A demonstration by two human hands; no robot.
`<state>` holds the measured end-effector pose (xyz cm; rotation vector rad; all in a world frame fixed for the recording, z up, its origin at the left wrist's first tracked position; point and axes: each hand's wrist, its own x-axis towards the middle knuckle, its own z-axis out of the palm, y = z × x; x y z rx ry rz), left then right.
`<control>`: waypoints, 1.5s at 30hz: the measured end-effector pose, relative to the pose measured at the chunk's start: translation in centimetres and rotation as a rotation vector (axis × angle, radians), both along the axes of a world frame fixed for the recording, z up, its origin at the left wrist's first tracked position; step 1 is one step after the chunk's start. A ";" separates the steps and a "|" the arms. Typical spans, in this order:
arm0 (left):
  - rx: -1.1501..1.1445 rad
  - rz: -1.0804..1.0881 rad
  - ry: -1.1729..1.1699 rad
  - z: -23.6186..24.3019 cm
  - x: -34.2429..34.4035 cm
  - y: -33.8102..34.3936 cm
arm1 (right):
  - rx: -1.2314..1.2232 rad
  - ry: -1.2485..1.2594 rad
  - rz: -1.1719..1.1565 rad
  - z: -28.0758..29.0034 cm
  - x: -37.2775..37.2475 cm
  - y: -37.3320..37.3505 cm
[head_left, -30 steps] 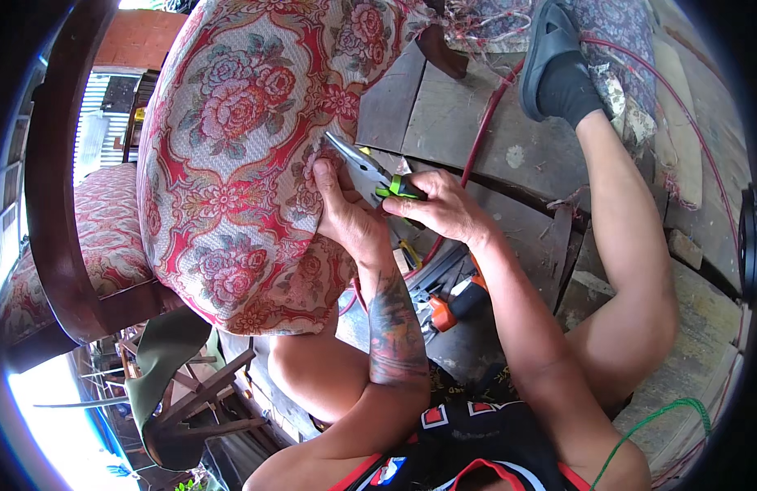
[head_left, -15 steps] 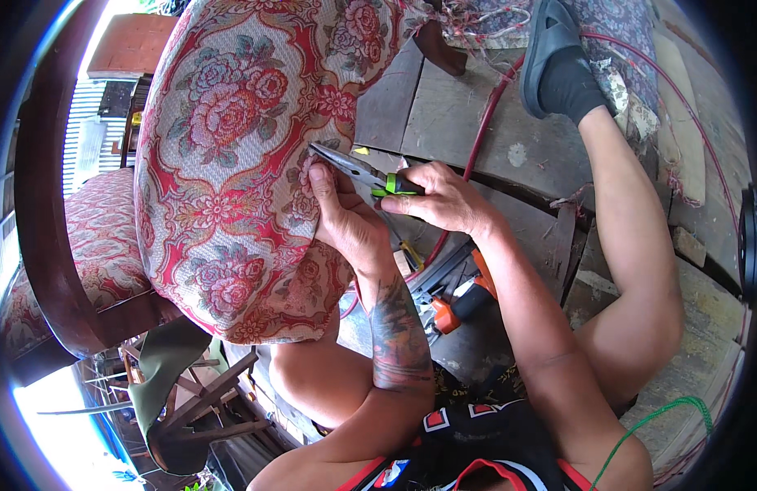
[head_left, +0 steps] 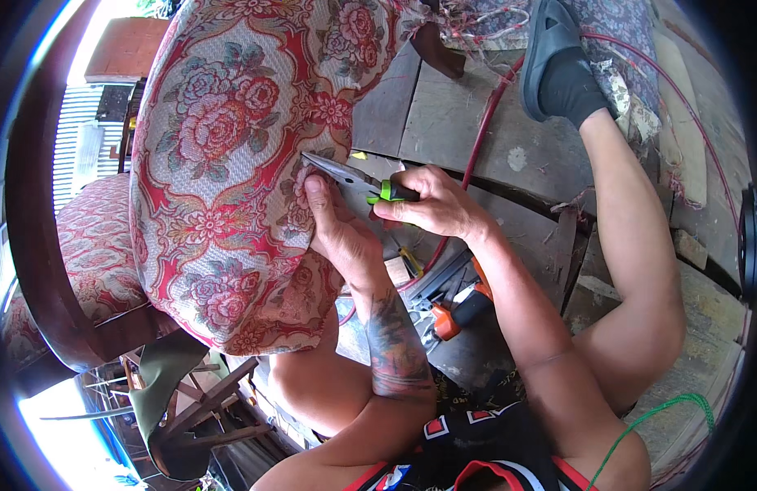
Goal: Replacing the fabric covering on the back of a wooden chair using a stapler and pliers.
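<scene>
A seat covered in red and cream floral upholstery fabric (head_left: 211,127) stands tilted in front of me, to the left. My left hand (head_left: 341,233) grips the fabric's right edge, thumb on top and fingers hidden behind it. Closed round the green and black handles, my right hand (head_left: 434,202) holds long-nose pliers (head_left: 345,174). The pliers' jaws point left, above my left thumb, with their tip against the fabric. Whether the tip pinches anything there is too small to tell.
Dark wooden chair frame (head_left: 43,180) curves along the left. A red hose (head_left: 486,131) crosses the plank floor (head_left: 468,102). An orange and black tool (head_left: 456,317) lies between my legs, near a yellow and black tool (head_left: 409,260). Torn fibres (head_left: 493,20) litter the far side.
The upholstered seat has shifted slightly left and tilted a little. Both hands and the pliers have moved slightly left with it, the pliers' tip going a little lower.
</scene>
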<state>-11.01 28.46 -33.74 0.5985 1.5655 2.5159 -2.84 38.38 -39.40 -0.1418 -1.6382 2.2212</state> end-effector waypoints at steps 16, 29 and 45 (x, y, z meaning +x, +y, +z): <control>0.087 -0.085 -0.123 -0.7 -0.8 -1.1 | 0.295 0.067 -0.178 0.7 -3.4 -1.8; 0.082 -0.123 -0.075 -1.7 -1.5 -1.6 | 0.337 0.130 -0.510 -0.5 -4.6 -2.5; -0.031 -0.027 -0.094 -0.7 0.2 -2.5 | 0.629 -0.067 -0.304 2.0 1.9 -3.5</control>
